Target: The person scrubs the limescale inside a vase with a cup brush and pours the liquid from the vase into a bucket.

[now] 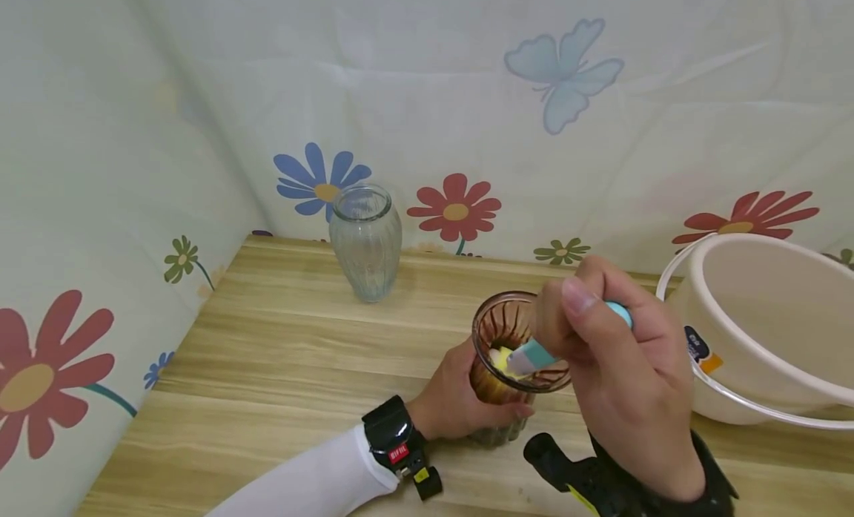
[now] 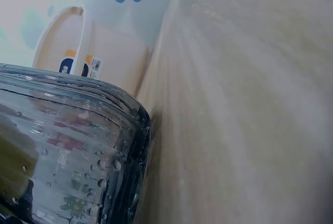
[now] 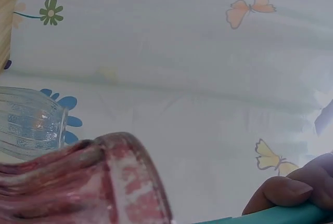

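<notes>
In the head view my left hand (image 1: 454, 398) grips the side of a ribbed brown-tinted glass vase (image 1: 494, 383), which leans a little on the table. My right hand (image 1: 627, 361) holds the teal handle of a bottle brush (image 1: 530, 357) from above, thumb on top. The brush's yellow head is down inside the vase mouth, partly hidden by the rim. The left wrist view has the vase's clear lower end (image 2: 78, 146) close up, dotted with water drops. In the right wrist view the reddish vase rim (image 3: 130, 177) lies beside the teal handle (image 3: 283, 214) under my fingers.
A clear ribbed glass vase (image 1: 365, 242) stands upright at the back of the wood-grain table (image 1: 280, 354). At the right is a cream bucket (image 1: 740, 354) with a pale handle. A flower-printed sheet (image 1: 414, 94) hangs behind and at the left.
</notes>
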The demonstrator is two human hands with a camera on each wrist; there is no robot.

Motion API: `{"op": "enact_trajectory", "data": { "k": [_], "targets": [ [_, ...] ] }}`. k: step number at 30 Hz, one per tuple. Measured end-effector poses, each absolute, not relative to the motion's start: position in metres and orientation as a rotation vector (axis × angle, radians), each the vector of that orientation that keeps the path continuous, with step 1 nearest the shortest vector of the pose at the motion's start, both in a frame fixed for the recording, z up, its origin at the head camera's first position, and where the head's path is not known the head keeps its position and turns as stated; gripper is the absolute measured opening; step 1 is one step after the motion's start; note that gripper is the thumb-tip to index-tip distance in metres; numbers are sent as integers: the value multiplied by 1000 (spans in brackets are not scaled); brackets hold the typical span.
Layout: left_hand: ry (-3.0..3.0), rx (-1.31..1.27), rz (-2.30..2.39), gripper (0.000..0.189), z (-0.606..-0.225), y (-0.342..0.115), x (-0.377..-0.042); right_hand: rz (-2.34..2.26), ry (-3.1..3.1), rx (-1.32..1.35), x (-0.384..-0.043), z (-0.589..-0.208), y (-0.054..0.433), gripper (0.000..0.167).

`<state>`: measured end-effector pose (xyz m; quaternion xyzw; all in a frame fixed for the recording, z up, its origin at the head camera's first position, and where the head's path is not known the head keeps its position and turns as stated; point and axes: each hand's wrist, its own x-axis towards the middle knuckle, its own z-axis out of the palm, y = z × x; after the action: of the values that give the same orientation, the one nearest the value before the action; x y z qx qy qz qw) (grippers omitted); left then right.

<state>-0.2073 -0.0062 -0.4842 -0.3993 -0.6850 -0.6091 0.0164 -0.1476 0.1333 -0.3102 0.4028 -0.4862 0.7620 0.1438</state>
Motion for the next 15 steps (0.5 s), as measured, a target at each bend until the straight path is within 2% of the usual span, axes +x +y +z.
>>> {"op": "enact_trajectory", "data": {
  "k": [15],
  "targets": [
    [-2125,-1234,-1879,79,-485,-8,-207,2172,-1303,1179,-156,-296,132,28]
  ]
}}
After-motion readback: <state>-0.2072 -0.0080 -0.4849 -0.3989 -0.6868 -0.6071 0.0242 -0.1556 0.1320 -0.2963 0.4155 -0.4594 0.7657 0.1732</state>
